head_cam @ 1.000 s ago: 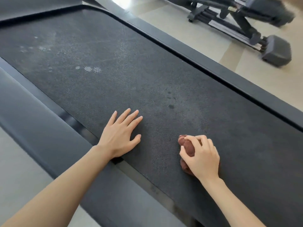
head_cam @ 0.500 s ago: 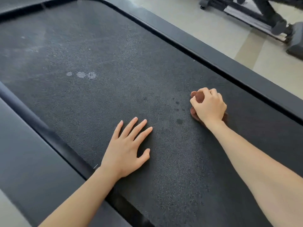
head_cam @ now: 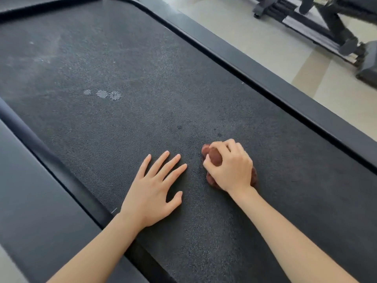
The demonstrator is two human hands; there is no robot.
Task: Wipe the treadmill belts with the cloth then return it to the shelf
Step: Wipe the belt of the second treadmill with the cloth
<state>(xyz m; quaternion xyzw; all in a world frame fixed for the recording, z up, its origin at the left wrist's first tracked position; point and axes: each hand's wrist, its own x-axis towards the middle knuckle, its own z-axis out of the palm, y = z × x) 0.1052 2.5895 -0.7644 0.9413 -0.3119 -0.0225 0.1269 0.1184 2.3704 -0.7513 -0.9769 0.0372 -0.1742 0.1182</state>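
Back comes the right hand (head_cam: 232,168) toward its partner, fingers bunched around the brown cloth (head_cam: 215,157), pressing it on the treadmill belt (head_cam: 142,58). Beside it the left hand (head_cam: 152,190) lies flat, fingers spread. Wiping is mid-stroke; those pale spots (head_cam: 104,94) farther up look like the next reach.

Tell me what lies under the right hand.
A bunched brown cloth, gripped by the right hand and resting on the treadmill belt. Most of the cloth and the belt beneath it are covered.
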